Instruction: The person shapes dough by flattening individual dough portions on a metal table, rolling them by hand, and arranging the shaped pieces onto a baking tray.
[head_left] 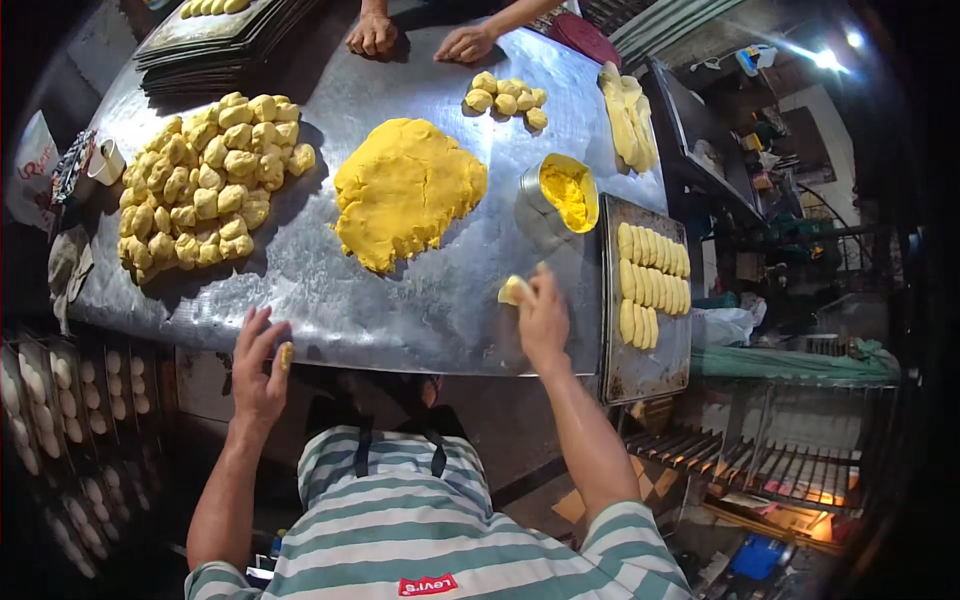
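My left hand (262,368) hovers at the table's near edge, fingers spread and holding nothing. A yellow smear of dough shows on its thumb. Toward the right of the table my right hand (543,318), slightly blurred, has its fingers closed on a small pale yellow dough piece (510,291) at the steel surface. Beyond it stands a metal tin (532,192) with bright yellow filling (566,197) inside. A wide flattened slab of yellow dough (408,190) lies mid-table. Many dough balls (215,180) are crowded together at the left.
Right of my right hand, a dark baking tray (650,368) holds rows of finger-shaped dough pieces (650,270). Several dough lumps (505,97) lie farther back, near another person's hands (465,43). Stacked trays (215,50) stand far left; a yellow cloth-like heap (628,118) lies far right.
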